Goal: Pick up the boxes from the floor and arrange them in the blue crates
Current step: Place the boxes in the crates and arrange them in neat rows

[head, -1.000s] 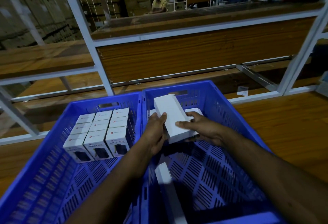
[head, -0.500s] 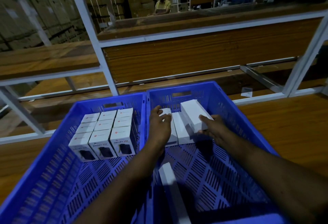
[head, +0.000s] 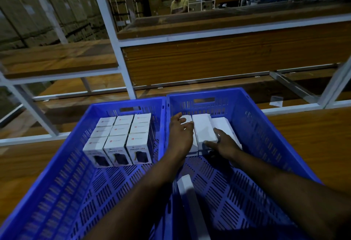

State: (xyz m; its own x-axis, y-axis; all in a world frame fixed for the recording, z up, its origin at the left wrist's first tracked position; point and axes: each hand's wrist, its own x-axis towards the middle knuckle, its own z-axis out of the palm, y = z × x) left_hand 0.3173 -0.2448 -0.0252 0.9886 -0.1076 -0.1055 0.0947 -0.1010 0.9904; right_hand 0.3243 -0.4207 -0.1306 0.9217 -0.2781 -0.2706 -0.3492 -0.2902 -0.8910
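Two blue crates stand side by side on a wooden surface. The left crate (head: 57, 173) holds several upright "HALLEY 20K" boxes (head: 119, 140) packed at its far end. In the right crate (head: 266, 137), three white boxes lie in a row against the far wall. My left hand (head: 180, 133) rests with spread fingers on the leftmost white box (head: 187, 119). My right hand (head: 223, 142) holds the near end of the middle white box (head: 204, 127), thumb across its end face. It partly covers the right white box (head: 225, 125). Another white box (head: 187, 190) lies near me by the wall between the crates.
White metal shelf frames (head: 121, 57) with wooden boards (head: 228, 53) rise just behind the crates. A paper slip (head: 276, 101) lies on the lower shelf at right. Far back, a person (head: 177, 2) stands among stacked cardboard cartons (head: 47, 15).
My right hand has lowered the white box from a tilted hold down flat into the row between the other two. My left hand slid forward onto the leftmost box.
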